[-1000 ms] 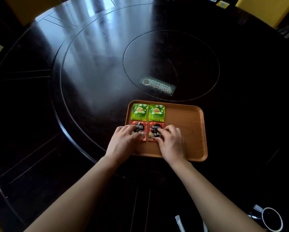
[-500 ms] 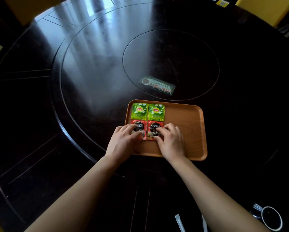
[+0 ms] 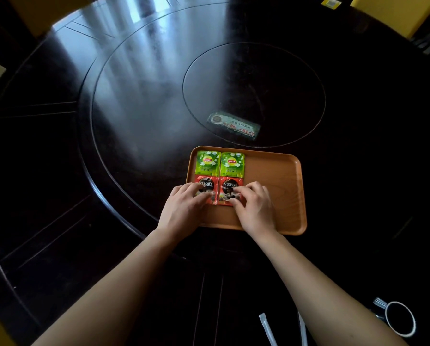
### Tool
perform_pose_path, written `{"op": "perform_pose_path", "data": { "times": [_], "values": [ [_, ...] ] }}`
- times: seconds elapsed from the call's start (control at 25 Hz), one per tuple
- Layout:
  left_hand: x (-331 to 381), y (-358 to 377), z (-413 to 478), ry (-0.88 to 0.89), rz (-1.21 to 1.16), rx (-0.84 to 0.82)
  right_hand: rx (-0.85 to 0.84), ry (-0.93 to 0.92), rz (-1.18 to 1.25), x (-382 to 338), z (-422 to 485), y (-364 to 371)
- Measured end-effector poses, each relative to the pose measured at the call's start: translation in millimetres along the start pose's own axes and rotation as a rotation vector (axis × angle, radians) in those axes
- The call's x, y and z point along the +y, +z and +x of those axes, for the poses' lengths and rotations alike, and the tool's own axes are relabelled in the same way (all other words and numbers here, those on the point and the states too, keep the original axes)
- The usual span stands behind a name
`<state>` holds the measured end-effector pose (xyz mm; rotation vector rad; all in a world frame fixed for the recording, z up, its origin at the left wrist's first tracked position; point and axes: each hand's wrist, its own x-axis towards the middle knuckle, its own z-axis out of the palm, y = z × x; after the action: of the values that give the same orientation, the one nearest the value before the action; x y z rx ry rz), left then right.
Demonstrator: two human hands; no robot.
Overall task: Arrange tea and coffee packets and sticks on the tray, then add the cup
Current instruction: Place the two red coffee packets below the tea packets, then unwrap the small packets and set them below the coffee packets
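A dark round desk (image 3: pixel 59 171) is carrying a wooden tray (image 3: pixel 278 196). Near its front right edge a cup (image 3: pixel 399 319) and white sticks (image 3: pixel 267 329) are lying off the tray. The left hand (image 3: pixel 184 211) and right hand (image 3: pixel 253 211) are resting spread, fingertips pressing one red coffee packet (image 3: pixel 207 182) each (image 3: pixel 230 182), gripping nothing. Two green tea packets (image 3: pixel 208 162) are lying just behind, side by side (image 3: pixel 232 164).

Big round dark table (image 3: pixel 139 101) in front of me, shiny. Round glass circle (image 3: pixel 253 93) in middle, small card (image 3: pixel 233 124) under it. Window light shines on top. Yellow walls (image 3: pixel 393 13) behind.
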<state>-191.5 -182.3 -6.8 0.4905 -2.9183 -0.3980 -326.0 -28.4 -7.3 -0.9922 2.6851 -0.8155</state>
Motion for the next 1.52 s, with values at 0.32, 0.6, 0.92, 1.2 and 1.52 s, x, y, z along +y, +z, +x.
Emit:
{"op": "perform_pose_path", "data": {
  "times": [0.32,0.6,0.92,1.2,1.52],
  "values": [
    [40.0,-17.7,-55.8,-0.011,-0.097,0.037,-0.001,-0.032,0.037,15.0,-59.3,-40.3],
    [110.8,9.8,-193.2,-0.003,-0.302,-0.141,-0.067,0.123,0.088,60.6,-187.2,-82.3],
    [138.6,36.4,-248.5,0.071,-0.181,-0.455,-0.719,-0.103,-0.031,62.0,-291.5,-58.8],
    [157.5,48.5,-267.8,-0.022,-0.097,-0.39,-0.677,-0.145,-0.085,49.1,-317.9,-32.7],
    [177.3,55.0,-272.0,-0.186,-0.099,-0.39,-0.557,-0.024,-0.007,62.8,-307.2,-52.5]
  ]
}}
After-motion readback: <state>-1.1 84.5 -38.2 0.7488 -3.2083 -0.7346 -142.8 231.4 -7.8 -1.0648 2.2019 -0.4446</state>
